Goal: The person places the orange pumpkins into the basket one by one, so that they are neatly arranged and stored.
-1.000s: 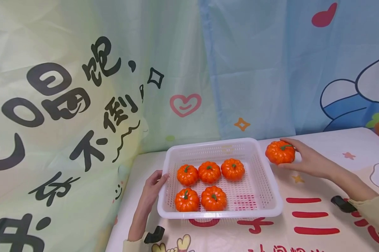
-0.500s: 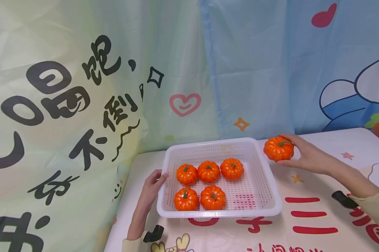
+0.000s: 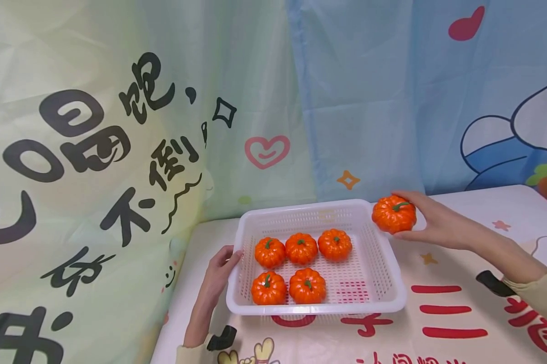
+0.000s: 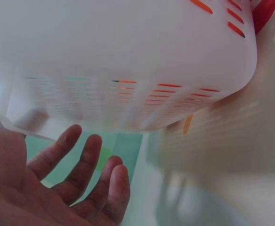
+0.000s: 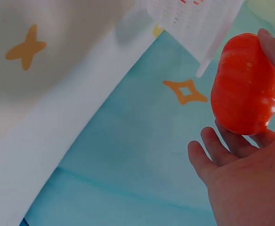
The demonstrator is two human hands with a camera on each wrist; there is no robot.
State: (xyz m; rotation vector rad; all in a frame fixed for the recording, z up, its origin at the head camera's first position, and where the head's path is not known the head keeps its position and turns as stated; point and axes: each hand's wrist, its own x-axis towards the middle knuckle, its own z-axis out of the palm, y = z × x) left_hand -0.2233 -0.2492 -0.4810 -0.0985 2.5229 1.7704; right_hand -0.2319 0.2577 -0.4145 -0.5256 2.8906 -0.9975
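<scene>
A white plastic basket (image 3: 316, 309) with slotted sides holds several small orange toy pumpkins (image 3: 308, 286) with green stems, three along the back and two in front. At its left rim is my left hand (image 3: 220, 265), the thumb hooked over the edge. In the left wrist view the fingers (image 4: 88, 157) are spread loosely beneath that rim. My right hand (image 3: 442, 222) holds another orange pumpkin (image 3: 393, 215) between thumb and fingers, raised beside the basket's back right corner. From the right wrist this pumpkin (image 5: 246, 84) shows gripped by its sides, stem facing the palm.
The table (image 3: 487, 207) has a printed cover with red lettering and stars. Fabric curtains (image 3: 364, 101) with cartoon prints hang right behind it and along the left. Inside the basket, the front right part shows bare slotted floor. Black straps sit at both wrists.
My right hand has brought its pumpkin left and slightly up, closer to the basket's back right corner. My left hand, the basket and the pumpkins inside have stayed put.
</scene>
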